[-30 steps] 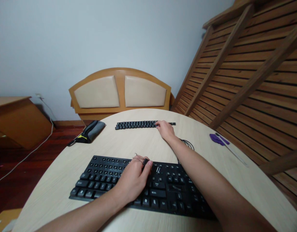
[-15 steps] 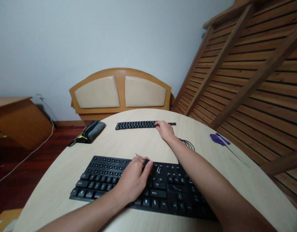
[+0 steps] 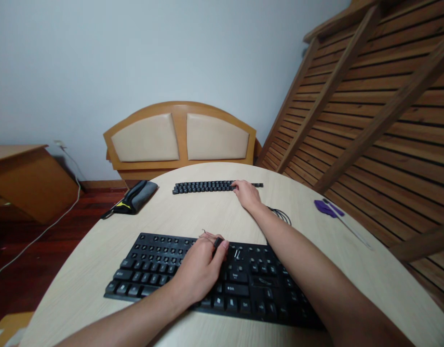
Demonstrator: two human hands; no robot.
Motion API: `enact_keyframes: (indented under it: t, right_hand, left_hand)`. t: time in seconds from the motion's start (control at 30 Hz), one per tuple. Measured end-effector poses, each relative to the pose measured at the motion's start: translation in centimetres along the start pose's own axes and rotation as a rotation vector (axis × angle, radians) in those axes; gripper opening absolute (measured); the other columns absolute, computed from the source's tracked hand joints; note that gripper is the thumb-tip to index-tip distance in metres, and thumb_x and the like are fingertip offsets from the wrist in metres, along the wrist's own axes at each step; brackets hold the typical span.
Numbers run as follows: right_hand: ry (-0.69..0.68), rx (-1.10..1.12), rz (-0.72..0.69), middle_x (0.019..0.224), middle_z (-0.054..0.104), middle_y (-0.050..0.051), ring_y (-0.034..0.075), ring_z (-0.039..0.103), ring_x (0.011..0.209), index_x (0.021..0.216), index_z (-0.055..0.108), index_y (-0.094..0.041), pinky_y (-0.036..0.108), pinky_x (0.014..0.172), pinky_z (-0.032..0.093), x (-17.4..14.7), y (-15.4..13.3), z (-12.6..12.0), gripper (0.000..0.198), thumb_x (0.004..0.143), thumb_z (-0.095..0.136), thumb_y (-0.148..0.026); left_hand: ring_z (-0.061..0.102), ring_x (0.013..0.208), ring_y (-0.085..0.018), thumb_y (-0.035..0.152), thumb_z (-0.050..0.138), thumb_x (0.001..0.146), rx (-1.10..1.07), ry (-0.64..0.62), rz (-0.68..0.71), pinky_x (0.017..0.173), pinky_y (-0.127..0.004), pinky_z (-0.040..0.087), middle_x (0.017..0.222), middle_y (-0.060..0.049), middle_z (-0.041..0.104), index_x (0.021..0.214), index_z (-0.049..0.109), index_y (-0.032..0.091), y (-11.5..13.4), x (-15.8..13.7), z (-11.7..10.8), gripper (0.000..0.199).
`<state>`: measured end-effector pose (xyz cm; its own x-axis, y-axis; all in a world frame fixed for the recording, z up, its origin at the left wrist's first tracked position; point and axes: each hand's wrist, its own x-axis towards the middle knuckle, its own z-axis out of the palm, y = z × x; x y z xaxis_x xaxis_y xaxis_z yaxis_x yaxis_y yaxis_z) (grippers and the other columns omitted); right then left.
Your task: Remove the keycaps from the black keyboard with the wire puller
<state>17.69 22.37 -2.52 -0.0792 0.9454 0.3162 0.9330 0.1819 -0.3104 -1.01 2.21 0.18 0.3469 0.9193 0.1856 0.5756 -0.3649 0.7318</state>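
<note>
My left hand (image 3: 198, 270) rests on a keyboard (image 3: 153, 270) of matt black plastic, its keys faintly sheened where light catches them. Between my fingers sits a thin wire tool (image 3: 207, 234) that looks like bare metal, with a small black plastic piece. My right hand (image 3: 246, 193) touches a row of loose keys (image 3: 202, 186), the same dull black plastic. The table (image 3: 99, 231) is pale wood-grain laminate, smooth and low in gloss. The pouch (image 3: 137, 196) looks like grey and black cloth. The chair (image 3: 180, 137) has a varnished wooden frame with beige padded panels. The slatted frame (image 3: 370, 96) is brown wood, unpolished.
</note>
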Motion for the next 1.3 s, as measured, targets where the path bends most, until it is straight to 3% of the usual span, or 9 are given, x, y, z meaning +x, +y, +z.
enact_keyframes:
  t: [0.23,0.43,0.57,0.67,0.8,0.9,1.0,1.3]
  right_hand:
    - [-0.04,0.003,0.018,0.113,0.068,0.006,0.019,0.061,0.103,0.117,0.064,-0.023,0.028,0.084,0.044,-0.1,-0.3,-1.0,0.031,0.087,0.059,-0.016]
    - [-0.165,0.011,0.014,0.108,0.07,0.01,0.024,0.064,0.101,0.116,0.065,-0.016,0.031,0.086,0.046,-1.3,-0.1,-4.9,0.036,0.079,0.067,-0.016]
    - [-0.268,0.053,-0.089,0.111,0.07,0.01,0.022,0.065,0.1,0.111,0.068,-0.017,0.029,0.087,0.047,-5.8,-0.5,-8.3,0.028,0.085,0.062,-0.027]
    - [-0.341,0.079,-0.157,0.115,0.069,0.01,0.024,0.063,0.106,0.112,0.068,-0.019,0.033,0.094,0.046,-10.7,-0.8,-10.5,0.032,0.087,0.06,-0.038]
    - [-0.56,0.12,-0.222,0.141,0.051,0.014,0.032,0.043,0.132,0.138,0.051,-0.018,0.045,0.11,0.034,-16.1,-0.9,-12.4,0.071,0.082,0.059,-0.061]
    - [-0.736,0.109,-0.233,0.158,0.027,0.014,0.035,0.017,0.146,0.151,0.032,-0.016,0.05,0.119,0.015,-18.0,-1.0,-12.7,0.091,0.081,0.054,-0.07]
    - [-0.797,0.152,-0.257,0.161,0.015,0.015,0.034,0.006,0.148,0.155,0.017,-0.012,0.052,0.12,0.006,-18.6,-1.4,-12.3,0.093,0.087,0.045,-0.069]
    - [-0.634,0.28,-0.341,0.156,0.029,0.019,0.035,0.019,0.146,0.15,0.032,-0.014,0.056,0.118,0.015,-18.8,-4.4,-10.2,0.078,0.088,0.057,-0.055]
  left_hand:
    - [0.055,0.078,-0.021,0.033,0.034,0.101,-0.015,-0.01,-0.003,0.078,-0.036,0.041,0.076,-0.004,0.06,0.07,0.052,0.019,0.0,0.1,-0.1,0.037]
    - [0.056,0.079,-0.022,0.033,0.034,0.1,-0.025,-0.009,0.005,0.08,-0.036,0.041,0.077,-0.004,0.06,0.07,0.051,0.02,-0.1,0.2,0.1,0.036]
    - [0.057,0.08,-0.022,0.034,0.034,0.1,-0.022,-0.002,0.002,0.079,-0.036,0.042,0.077,-0.005,0.061,0.071,0.052,0.02,-0.1,0.2,0.1,0.037]
    - [0.057,0.082,-0.023,0.035,0.035,0.099,-0.016,0.007,0.004,0.08,-0.037,0.041,0.078,-0.005,0.062,0.07,0.052,0.02,-0.2,0.1,0.1,0.037]
    - [0.057,0.082,-0.023,0.036,0.035,0.1,-0.018,0.011,0.011,0.081,-0.036,0.041,0.077,-0.005,0.062,0.07,0.053,0.02,-0.4,0.1,0.1,0.038]
    - [0.057,0.08,-0.022,0.037,0.035,0.1,-0.015,0.011,0.009,0.08,-0.035,0.041,0.076,-0.004,0.062,0.07,0.053,0.02,-0.4,0.1,0.2,0.04]
    - [0.058,0.081,-0.022,0.037,0.035,0.1,-0.014,0.007,0.007,0.079,-0.035,0.042,0.077,-0.005,0.063,0.07,0.054,0.02,-0.2,0.1,0.0,0.04]
    - [0.062,0.085,-0.023,0.029,0.036,0.099,0.042,0.05,0.067,0.084,-0.037,0.044,0.084,-0.006,0.069,0.079,0.061,0.018,1.4,-0.7,-1.2,0.034]
